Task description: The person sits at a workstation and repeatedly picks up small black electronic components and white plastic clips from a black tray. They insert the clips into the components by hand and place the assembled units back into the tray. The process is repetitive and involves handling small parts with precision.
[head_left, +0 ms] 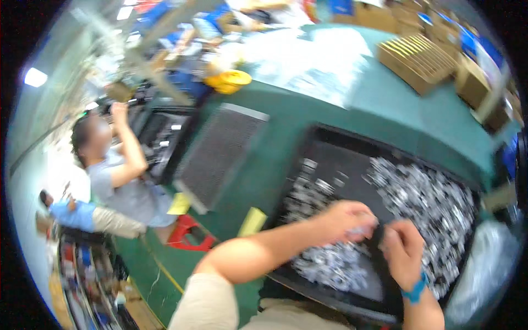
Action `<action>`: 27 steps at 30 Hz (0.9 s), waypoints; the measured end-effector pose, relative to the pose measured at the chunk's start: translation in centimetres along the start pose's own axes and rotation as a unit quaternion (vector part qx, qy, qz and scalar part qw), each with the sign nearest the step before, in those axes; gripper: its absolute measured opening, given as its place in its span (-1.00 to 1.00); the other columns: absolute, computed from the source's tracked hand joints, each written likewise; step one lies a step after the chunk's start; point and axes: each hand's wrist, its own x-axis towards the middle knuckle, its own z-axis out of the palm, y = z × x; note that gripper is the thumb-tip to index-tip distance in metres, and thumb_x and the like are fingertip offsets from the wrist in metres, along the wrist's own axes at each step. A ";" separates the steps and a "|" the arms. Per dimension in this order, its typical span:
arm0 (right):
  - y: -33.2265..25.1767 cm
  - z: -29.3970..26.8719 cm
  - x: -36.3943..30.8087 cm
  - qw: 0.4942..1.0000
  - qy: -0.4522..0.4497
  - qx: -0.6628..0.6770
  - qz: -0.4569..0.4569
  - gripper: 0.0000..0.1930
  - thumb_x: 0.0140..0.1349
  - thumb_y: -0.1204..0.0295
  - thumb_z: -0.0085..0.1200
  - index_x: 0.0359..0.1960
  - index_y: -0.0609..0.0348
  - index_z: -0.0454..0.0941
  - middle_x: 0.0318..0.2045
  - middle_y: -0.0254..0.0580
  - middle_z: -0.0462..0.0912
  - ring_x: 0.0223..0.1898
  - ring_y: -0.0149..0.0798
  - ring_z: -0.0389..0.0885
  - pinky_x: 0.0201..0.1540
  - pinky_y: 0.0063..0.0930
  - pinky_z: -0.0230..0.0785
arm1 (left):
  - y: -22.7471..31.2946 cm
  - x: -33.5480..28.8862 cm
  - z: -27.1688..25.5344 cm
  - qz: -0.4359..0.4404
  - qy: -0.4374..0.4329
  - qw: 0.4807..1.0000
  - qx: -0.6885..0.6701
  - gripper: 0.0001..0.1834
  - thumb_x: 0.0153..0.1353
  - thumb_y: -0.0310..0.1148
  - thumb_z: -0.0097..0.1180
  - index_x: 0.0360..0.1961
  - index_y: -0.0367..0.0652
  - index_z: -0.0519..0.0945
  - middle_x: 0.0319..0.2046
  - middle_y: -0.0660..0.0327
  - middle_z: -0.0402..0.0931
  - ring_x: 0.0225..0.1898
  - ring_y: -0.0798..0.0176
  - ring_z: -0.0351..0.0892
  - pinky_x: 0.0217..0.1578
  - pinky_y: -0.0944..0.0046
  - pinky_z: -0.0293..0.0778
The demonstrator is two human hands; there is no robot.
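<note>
1. The person's left hand [349, 221] is over the middle of a black tray [336, 155], its fingers curled inward. Pale glints show at the fingertips, but blur makes it impossible to tell whether a part is gripped.
2. The right hand [404, 247] is just beside it, toward the tray's right edge, fingers bent and thumb near them. Whether it grips anything cannot be told. A blue band [416, 287] circles that wrist.
3. Small shiny parts lie in the tray in two spreads: a left heap [329, 269] running along the left edge to the near edge, and a larger right heap [437, 217] along the right edge. A dark strip of tray floor runs between them.
4. The tray rests on a green bench [281, 148]. Left of its left edge lies a dark, finely patterned panel [220, 151]; by its right edge, a clear plastic bag [484, 269].
5. Beyond the tray's far edge are clear plastic sheets [308, 63] and a slotted cardboard box [418, 63].
6. Farther left, a co-worker [124, 170] in grey raises an arm.
</note>
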 end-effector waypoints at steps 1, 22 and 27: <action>-0.3 -0.2 -0.1 1.000 0.001 0.016 0.013 -0.89 0.30 0.47 -0.01 -0.30 0.26 0.51 -0.53 -0.31 0.51 -0.54 -0.50 0.42 -0.50 -0.61 0.26 | -0.1 0.2 0.1 0.011 -0.027 0.999 -0.023 -0.80 0.29 -0.24 0.12 -0.25 -0.15 0.54 -0.47 0.25 0.53 -0.60 0.49 0.33 -0.65 0.48 0.24; 0.5 0.5 -0.5 0.976 0.059 -0.138 -0.156 -0.81 0.07 0.59 0.18 -0.24 0.27 0.57 -0.35 -0.15 0.63 -0.31 -0.32 0.58 -0.19 -0.48 0.41 | 0.4 -0.5 0.0 -0.013 -0.049 0.997 -0.051 -0.82 0.29 -0.25 0.11 -0.24 -0.14 0.53 -0.46 0.29 0.48 -0.59 0.52 0.29 -0.64 0.51 0.18; -0.6 1.0 -0.4 0.987 0.040 -0.093 -0.124 -0.80 0.07 0.59 0.22 -0.25 0.26 0.54 -0.39 -0.17 0.62 -0.33 -0.41 0.57 -0.25 -0.54 0.42 | 0.5 -1.0 0.5 -0.005 -0.009 0.998 -0.055 -0.86 0.30 -0.35 0.08 -0.27 -0.21 0.54 -0.46 0.21 0.52 -0.59 0.48 0.36 -0.63 0.50 0.22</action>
